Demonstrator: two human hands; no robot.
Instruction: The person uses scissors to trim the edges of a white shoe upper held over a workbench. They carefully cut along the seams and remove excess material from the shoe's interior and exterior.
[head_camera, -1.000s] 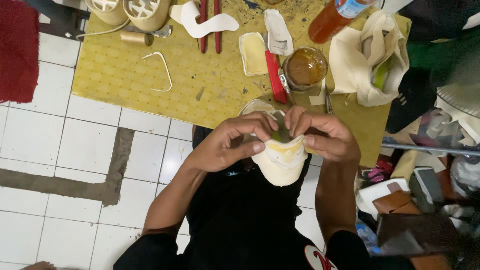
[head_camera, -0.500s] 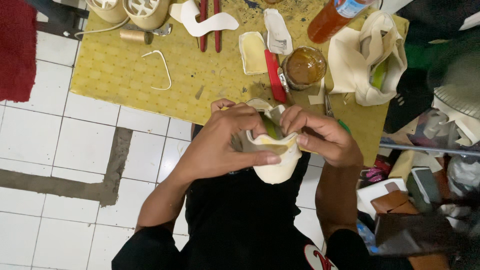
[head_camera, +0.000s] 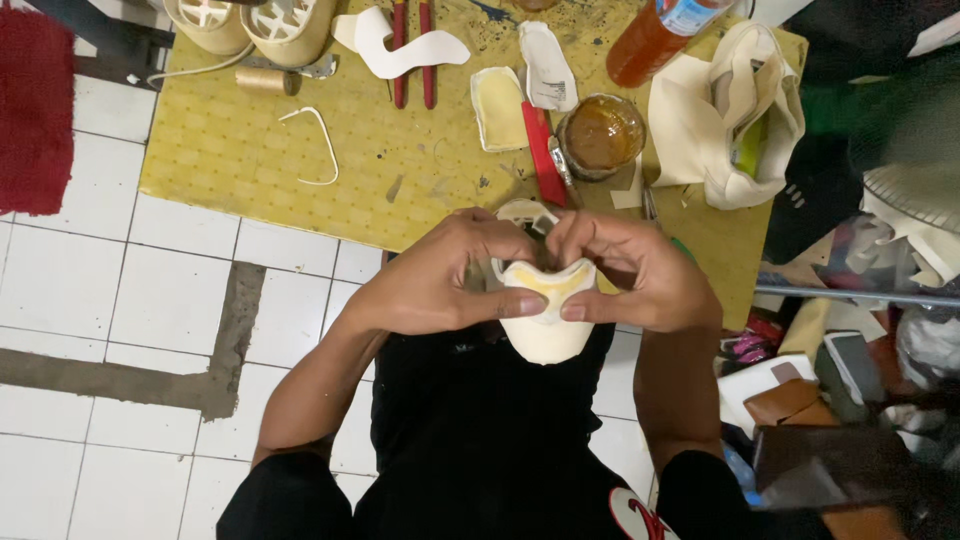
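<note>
Both hands raised over the lap, wrists bent inward, forearms coming up from the bottom of the view. Left hand (head_camera: 440, 275) curled around the left side of a cream shoe piece (head_camera: 545, 315), thumb laid along its front edge, fingers closed over the top rim. Right hand (head_camera: 630, 270) mirrored on the other side, thumb tip meeting the left thumb near the middle, fingers folded tight over the rim — both hands firmly closed on the piece, no gap visible. Piece held in the air just in front of the near edge of the yellow mat (head_camera: 250, 150), rounded end pointing down toward the black shirt (head_camera: 470, 430), yellowish inner side turned up. Compared with half a second ago, held a little more level and pressed from both sides, thumbs now drawn together at the front; a second ago the fingers sat higher, over the top part. Behind the hands on the mat, unchanged: a glue jar (head_camera: 601, 135), a red tool (head_camera: 543, 155), red pliers (head_camera: 412, 55), a white cut-out (head_camera: 395, 45) — and a cream cloth bag (head_camera: 710, 120) at the right.
</note>
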